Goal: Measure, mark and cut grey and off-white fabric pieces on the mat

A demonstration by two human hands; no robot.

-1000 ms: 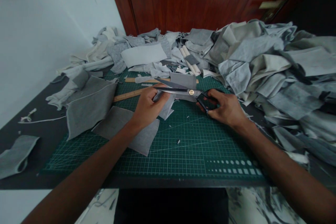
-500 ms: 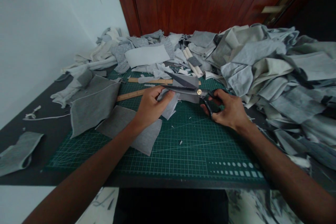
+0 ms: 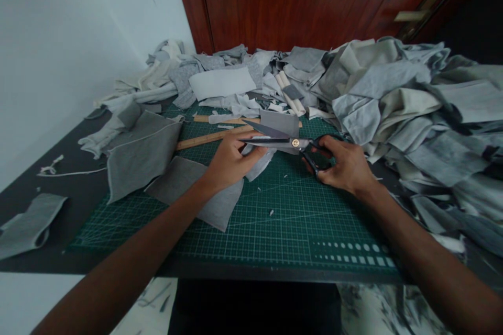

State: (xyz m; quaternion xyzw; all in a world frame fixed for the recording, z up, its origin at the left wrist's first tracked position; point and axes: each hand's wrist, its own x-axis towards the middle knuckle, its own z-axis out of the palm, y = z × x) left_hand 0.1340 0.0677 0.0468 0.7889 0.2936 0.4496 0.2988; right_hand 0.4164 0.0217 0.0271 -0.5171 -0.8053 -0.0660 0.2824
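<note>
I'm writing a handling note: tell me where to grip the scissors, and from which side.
Probably by the black handle loops, from the person's right: the scissors point their open blades left, and the right hand holds the loops.

Your scissors are over the mat
The mat is on the table, a cloth heap to your right, the door behind.
</note>
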